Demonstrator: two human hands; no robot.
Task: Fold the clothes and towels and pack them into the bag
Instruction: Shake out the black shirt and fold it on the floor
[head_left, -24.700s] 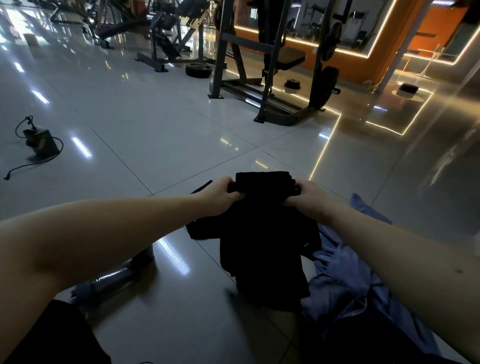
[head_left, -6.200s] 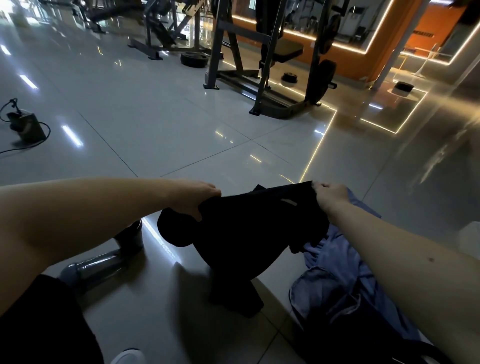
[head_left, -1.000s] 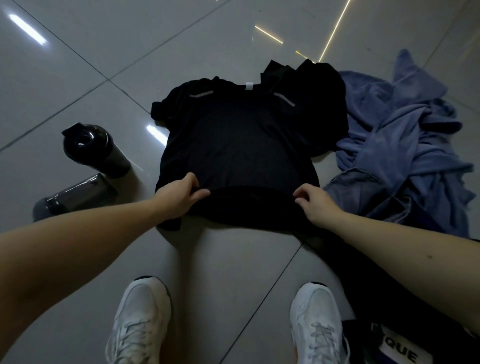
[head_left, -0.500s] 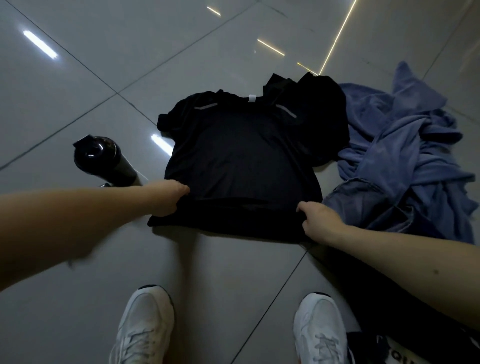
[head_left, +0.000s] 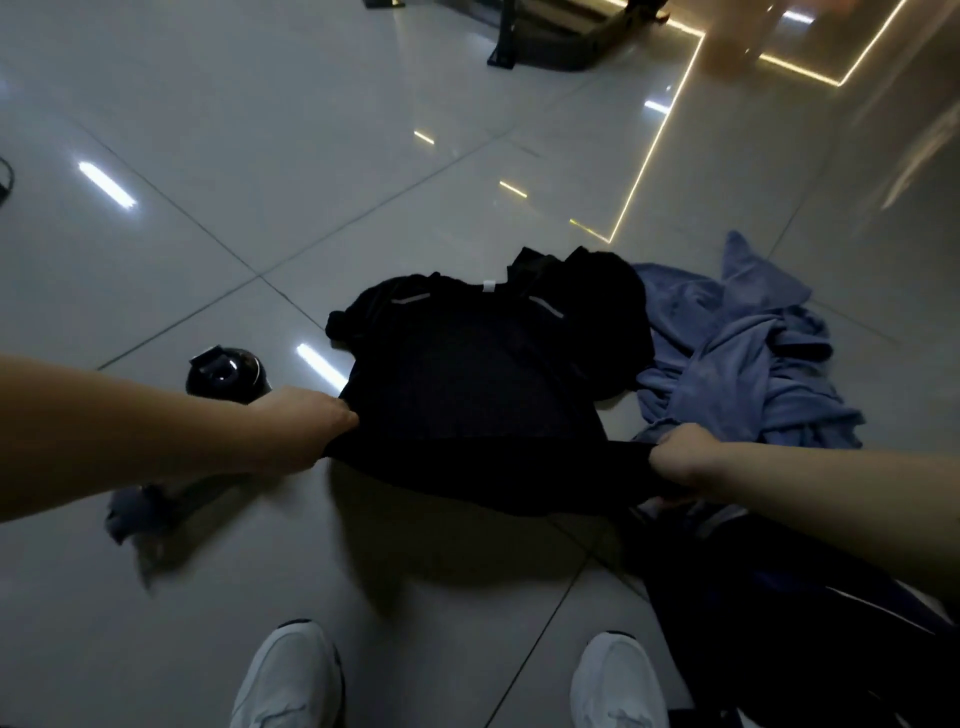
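Note:
A black T-shirt (head_left: 478, 384) lies spread on the tiled floor, collar away from me. My left hand (head_left: 306, 426) grips its bottom-left hem corner. My right hand (head_left: 680, 457) grips the bottom-right hem corner. The hem is lifted off the floor and stretched taut between the two hands. A crumpled blue towel (head_left: 737, 353) lies on the floor to the right of the shirt, touching it. A dark bag (head_left: 769, 613) sits at the lower right, partly under my right forearm.
A black bottle (head_left: 223, 371) stands left of the shirt, just beyond my left wrist. A grey bottle (head_left: 135, 512) lies on its side under my left forearm. My white shoes (head_left: 291, 680) are at the bottom edge. Gym equipment (head_left: 540, 41) stands far back.
Both hands have moved apart along the hem and lifted it off the floor, pulling it taut. The view has tilted up, showing more floor beyond.

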